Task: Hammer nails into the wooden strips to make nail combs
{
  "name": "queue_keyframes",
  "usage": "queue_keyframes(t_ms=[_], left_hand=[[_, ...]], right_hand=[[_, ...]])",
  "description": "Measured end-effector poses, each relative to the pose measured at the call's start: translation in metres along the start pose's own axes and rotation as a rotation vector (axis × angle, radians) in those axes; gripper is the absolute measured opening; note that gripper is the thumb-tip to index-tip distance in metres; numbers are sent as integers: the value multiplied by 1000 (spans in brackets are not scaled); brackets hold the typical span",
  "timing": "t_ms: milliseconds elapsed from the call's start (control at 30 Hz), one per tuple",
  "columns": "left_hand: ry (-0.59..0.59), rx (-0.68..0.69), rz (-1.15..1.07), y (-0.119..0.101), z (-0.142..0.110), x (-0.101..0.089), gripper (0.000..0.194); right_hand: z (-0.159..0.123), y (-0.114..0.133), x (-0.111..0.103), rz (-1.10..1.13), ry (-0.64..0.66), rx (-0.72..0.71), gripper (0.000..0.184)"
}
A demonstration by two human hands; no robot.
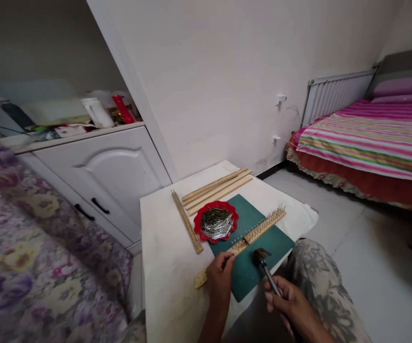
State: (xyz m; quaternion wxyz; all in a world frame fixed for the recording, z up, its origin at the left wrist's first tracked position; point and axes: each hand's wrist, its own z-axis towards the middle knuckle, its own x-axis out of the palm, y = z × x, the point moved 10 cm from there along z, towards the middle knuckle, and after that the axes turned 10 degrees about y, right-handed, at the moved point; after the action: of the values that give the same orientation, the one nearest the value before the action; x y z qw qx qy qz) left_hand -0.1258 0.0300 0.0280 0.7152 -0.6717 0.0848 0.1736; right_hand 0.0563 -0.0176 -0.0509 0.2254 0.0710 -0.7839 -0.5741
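Note:
My right hand (pixel 287 301) is wrapped round the handle of a claw hammer (pixel 268 274), its head just to the right of a wooden strip (pixel 266 227). Nails stand in rows along the strip's far part, and bare holes show at its near end. Over the near part, my left hand (pixel 221 274) has thumb and forefinger pinched together at the wood; whatever they hold is too small to make out. The strip lies slantwise across a green cutting mat (pixel 254 267). Beside it, a red scalloped dish (pixel 197 224) holds a heap of nails (pixel 218 221).
Several wooden strips (pixel 216 190) lie at the table's back, and another strip (pixel 187 221) with nails at its far end lies left of the dish. A white cloth (pixel 166 286) covers the table. A white cabinet (pixel 113 176) stands left, a bed (pixel 377 138) right.

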Motion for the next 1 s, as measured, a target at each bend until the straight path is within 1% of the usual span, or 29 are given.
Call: queue_keyframes(t_ms=[100, 167, 333, 467, 633, 733, 833, 1000], left_hand=[[-13, 97, 150, -10, 11, 1, 21], [-24, 132, 209, -12, 15, 3, 21], [-4, 135, 289, -9, 17, 7, 22], [0, 141, 325, -14, 16, 8, 21], [15, 136, 370, -15, 16, 13, 21], [16, 140, 390, -13, 16, 14, 21], [11, 138, 412, -12, 15, 14, 20], [20, 123, 418, -10, 16, 15, 21]], right_hand=[[0, -4, -2, 4, 9, 13, 37], [-1, -5, -2, 8, 13, 26, 37], [-4, 0, -3, 3, 3, 31, 36], [-5, -1, -3, 13, 14, 37, 37], [-8, 0, -2, -37, 31, 20, 38], [-10, 12, 4, -70, 74, 1, 40], [-8, 35, 17, -111, 152, -19, 38], [6, 72, 36, -180, 202, -74, 34]])
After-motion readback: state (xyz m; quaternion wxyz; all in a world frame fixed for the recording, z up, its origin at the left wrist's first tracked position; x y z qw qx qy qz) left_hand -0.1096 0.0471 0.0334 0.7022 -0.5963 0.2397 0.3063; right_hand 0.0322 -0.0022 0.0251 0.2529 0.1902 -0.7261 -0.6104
